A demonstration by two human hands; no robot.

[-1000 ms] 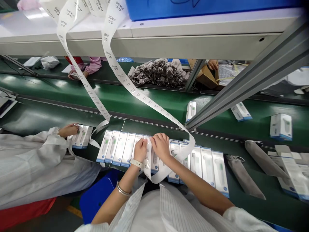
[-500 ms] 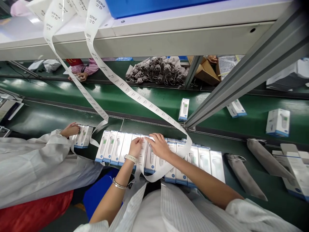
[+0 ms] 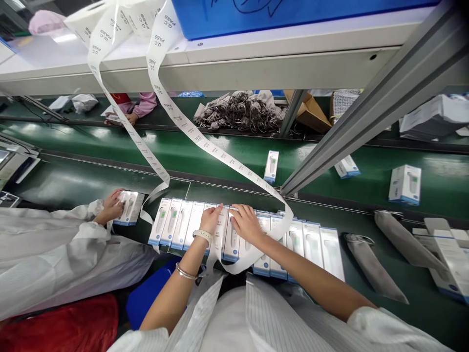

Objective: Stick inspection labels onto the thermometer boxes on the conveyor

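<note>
A row of white boxes (image 3: 182,225) with blue lower edges and a thermometer-like device printed on them lies side by side before me. My left hand (image 3: 210,221), with a pale wristband, pinches the white strip of "QC PASS" stickers (image 3: 219,232) at its upper end, over the boxes. The strip loops down towards my body, then right and up to the shelf. My right hand (image 3: 247,225) rests just right of it on the box tops, fingers spread and slightly bent, the thumb pointing towards the strip. Its fingertips touch a box's upper edge.
A metal post (image 3: 330,132) slants up at right from the bench. Boxes stand on the green conveyor (image 3: 220,139). Grey pouches (image 3: 373,266) lie right. At left, a co-worker's hands (image 3: 112,208) hold boxes. Above is a shelf (image 3: 256,68) with a blue bin (image 3: 293,17).
My right hand has shifted slightly right, away from my left fingers, which still pinch the strip. Boxes on the conveyor have moved left. The co-worker's second hand has come into view at the boxes.
</note>
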